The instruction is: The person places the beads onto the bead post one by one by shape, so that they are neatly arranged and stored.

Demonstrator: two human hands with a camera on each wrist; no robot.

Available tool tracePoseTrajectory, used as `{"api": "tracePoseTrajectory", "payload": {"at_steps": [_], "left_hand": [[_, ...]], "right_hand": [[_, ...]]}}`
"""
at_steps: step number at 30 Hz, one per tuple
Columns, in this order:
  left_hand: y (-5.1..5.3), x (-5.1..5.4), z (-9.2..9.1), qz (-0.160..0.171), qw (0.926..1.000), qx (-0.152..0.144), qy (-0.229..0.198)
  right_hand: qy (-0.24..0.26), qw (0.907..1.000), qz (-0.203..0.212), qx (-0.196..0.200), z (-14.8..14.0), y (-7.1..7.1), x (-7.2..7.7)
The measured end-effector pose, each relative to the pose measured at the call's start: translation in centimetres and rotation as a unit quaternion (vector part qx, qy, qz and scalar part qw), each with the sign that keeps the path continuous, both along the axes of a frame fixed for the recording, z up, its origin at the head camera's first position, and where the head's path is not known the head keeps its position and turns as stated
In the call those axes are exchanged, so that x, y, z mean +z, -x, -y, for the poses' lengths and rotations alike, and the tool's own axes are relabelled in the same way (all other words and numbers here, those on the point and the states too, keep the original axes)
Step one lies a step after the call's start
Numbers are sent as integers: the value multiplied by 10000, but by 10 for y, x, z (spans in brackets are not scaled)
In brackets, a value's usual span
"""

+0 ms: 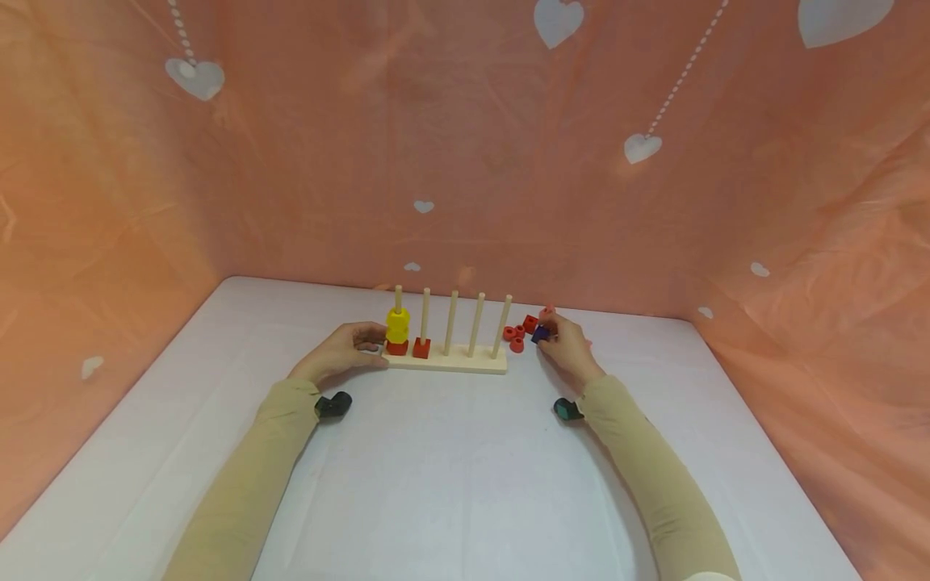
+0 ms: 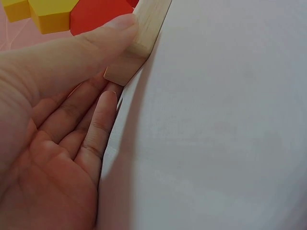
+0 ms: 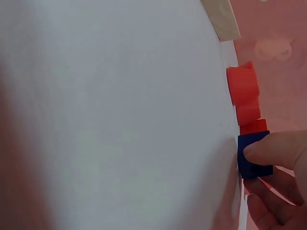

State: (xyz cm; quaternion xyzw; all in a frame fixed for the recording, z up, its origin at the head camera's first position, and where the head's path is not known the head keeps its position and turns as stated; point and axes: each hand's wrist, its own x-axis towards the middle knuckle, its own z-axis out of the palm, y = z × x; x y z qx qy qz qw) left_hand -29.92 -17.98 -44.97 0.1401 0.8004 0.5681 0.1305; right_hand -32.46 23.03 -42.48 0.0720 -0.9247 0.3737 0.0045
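Observation:
A pale wooden peg stand (image 1: 450, 365) with several upright pegs sits toward the far side of the table. My left hand (image 1: 341, 351) grips its left end, thumb on the near edge of the base (image 2: 149, 28) and fingers round behind. Yellow beads (image 1: 397, 323) are stacked over a red piece (image 1: 396, 349) on the leftmost peg. The second peg bears a red cube (image 1: 421, 349); the other pegs are bare. Right of the stand, my right hand (image 1: 568, 347) pinches a dark blue cube (image 3: 254, 170) between thumb and fingers, low over the table.
Several loose red beads (image 1: 517, 345) and a red cube (image 1: 531, 323) lie between the stand and my right hand. A pinkish piece (image 1: 547, 310) shows behind that hand. The white table (image 1: 450, 484) meets orange cloth (image 1: 479, 161) at its back and sides.

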Motion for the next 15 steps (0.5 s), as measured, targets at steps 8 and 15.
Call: {"api": "tracePoseTrajectory", "payload": {"at_steps": [8,15], "left_hand": [[0,0,0,9,9999,58,118],[-1,0,-1,90,9998,126,109]], "right_hand": [[311,9994,136,33,-2,-4,-3],[584,9981,168,30,-6,-9,-2]]}}
